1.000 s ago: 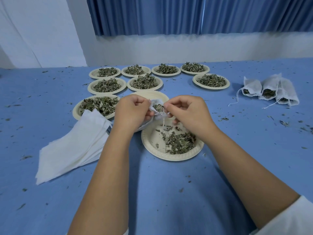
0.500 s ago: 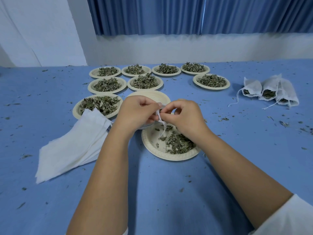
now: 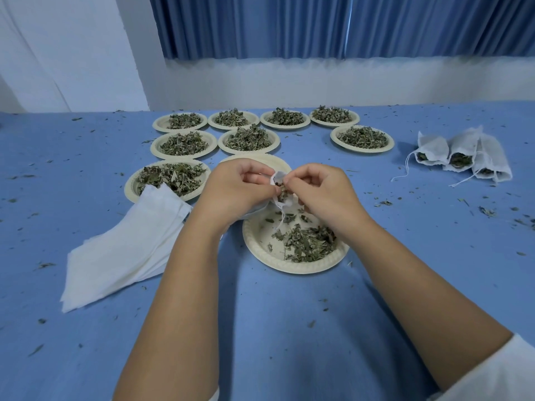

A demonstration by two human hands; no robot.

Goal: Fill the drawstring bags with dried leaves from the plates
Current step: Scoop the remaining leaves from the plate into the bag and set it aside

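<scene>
Left hand [image 3: 235, 190] and right hand [image 3: 325, 195] reopened the bag [image 3: 279, 178].

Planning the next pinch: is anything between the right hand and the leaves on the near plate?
Nothing visible. The right hand is just above the near plate, whose leaves lie uncovered; only the drawstring of the held bag dangles over its far side.

A single wide-angle camera rides on my head, facing forward and down; the table [image 3: 275, 314] lies close beneath it, the curtain [image 3: 289, 24] well beyond, across it.
</scene>
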